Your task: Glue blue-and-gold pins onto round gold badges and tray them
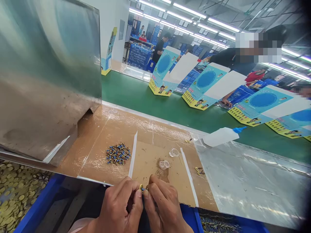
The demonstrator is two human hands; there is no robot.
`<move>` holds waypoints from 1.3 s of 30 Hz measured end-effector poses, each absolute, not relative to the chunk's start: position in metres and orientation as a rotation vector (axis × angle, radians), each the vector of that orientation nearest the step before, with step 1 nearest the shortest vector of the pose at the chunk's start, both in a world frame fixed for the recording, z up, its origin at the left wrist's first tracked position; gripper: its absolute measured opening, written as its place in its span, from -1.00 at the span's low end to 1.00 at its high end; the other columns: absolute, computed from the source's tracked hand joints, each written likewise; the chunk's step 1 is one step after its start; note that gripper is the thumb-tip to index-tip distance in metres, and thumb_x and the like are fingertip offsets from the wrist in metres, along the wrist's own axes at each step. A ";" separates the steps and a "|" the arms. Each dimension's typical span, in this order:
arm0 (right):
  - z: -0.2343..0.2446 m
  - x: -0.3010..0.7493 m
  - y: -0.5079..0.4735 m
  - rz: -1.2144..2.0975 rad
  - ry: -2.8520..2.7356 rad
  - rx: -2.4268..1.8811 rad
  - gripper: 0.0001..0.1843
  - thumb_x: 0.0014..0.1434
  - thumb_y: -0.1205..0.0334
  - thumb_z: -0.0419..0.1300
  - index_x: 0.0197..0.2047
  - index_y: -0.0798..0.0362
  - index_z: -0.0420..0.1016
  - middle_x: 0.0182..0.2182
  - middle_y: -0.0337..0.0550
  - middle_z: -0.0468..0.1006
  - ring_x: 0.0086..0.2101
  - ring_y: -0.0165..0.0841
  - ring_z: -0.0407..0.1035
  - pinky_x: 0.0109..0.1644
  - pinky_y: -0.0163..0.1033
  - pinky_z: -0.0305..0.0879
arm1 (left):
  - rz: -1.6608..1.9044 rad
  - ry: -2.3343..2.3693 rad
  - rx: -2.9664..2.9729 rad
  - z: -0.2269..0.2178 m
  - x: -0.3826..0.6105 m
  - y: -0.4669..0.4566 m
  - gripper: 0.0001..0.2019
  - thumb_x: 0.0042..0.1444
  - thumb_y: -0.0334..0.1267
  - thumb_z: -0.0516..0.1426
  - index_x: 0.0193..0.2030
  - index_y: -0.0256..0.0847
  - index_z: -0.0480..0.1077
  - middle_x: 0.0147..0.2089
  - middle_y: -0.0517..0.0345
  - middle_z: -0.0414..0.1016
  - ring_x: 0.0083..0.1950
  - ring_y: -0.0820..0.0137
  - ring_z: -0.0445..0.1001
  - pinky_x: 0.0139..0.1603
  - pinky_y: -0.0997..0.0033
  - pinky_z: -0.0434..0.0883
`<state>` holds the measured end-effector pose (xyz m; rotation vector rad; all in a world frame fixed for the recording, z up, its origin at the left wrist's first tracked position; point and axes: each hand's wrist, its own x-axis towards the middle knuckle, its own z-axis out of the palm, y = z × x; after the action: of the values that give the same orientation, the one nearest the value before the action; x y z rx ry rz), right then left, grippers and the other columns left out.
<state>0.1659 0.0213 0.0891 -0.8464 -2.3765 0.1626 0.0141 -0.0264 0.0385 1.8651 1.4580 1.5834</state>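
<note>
Pinched between thumb and fingers of my left hand is a small round yellow disc. My right hand pinches a tiny blue and gold piece against that disc; the fingertips hide most of both. The two hands meet just in front of the worktable's near edge. Beyond them on the cardboard stand a small clear cup with crumbs around it and a clear round lid or dish. A pile of small blue and gold pieces lies to the left.
A few yellow discs with pieces lie at right. A white squeeze bottle with blue cap lies near the green conveyor, which carries open printed boxes. A bin of yellow discs is at lower left; a metal panel rises above.
</note>
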 end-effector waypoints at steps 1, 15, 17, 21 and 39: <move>0.089 0.165 0.021 0.166 -2.375 -0.843 -0.73 0.48 0.41 -0.01 -0.25 -0.01 0.40 -0.39 -0.13 0.52 -0.41 -0.29 0.45 -0.36 -0.16 0.33 | 1.575 1.455 1.871 0.038 0.014 -0.026 -0.81 0.31 -0.54 0.04 -0.22 -0.15 0.34 -0.41 0.23 0.36 -0.43 0.43 0.38 -0.39 0.45 0.30; 0.077 0.172 0.024 0.288 -2.373 -0.821 -0.76 0.52 0.37 -0.04 -0.19 -0.01 0.36 -0.31 -0.11 0.51 -0.28 -0.26 0.49 -0.22 -0.15 0.42 | 1.566 1.453 1.879 0.038 0.014 -0.026 -0.81 0.31 -0.54 0.04 -0.23 -0.15 0.32 -0.42 0.24 0.36 -0.45 0.44 0.38 -0.41 0.46 0.30; 0.078 0.171 0.024 0.285 -2.380 -0.821 -0.76 0.52 0.37 -0.04 -0.19 -0.01 0.35 -0.32 -0.11 0.51 -0.30 -0.26 0.48 -0.24 -0.15 0.40 | 1.553 1.446 1.882 0.036 0.014 -0.027 -0.81 0.30 -0.55 0.05 -0.22 -0.15 0.31 -0.41 0.24 0.35 -0.44 0.44 0.38 -0.39 0.46 0.30; 0.079 0.173 0.022 0.330 -2.406 -0.807 -0.75 0.51 0.38 -0.04 -0.21 -0.01 0.36 -0.36 -0.15 0.47 -0.32 -0.27 0.47 -0.27 -0.15 0.35 | 1.589 1.442 1.858 0.036 0.015 -0.029 -0.81 0.30 -0.55 0.04 -0.21 -0.15 0.32 -0.41 0.24 0.36 -0.44 0.44 0.37 -0.39 0.45 0.30; 0.068 0.174 0.031 0.557 -2.288 -0.827 -0.70 0.54 0.26 -0.08 -0.28 -0.06 0.28 -0.39 -0.20 0.41 -0.41 -0.29 0.35 -0.32 -0.18 0.25 | 1.521 1.482 1.811 0.034 0.013 -0.026 -0.83 0.37 -0.47 0.04 -0.18 -0.11 0.34 -0.39 0.24 0.43 -0.41 0.42 0.44 -0.34 0.45 0.31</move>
<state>0.1738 0.0305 0.0679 -0.8270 -2.2881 0.5568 0.0125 -0.0258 0.0337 1.8110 1.4818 1.5214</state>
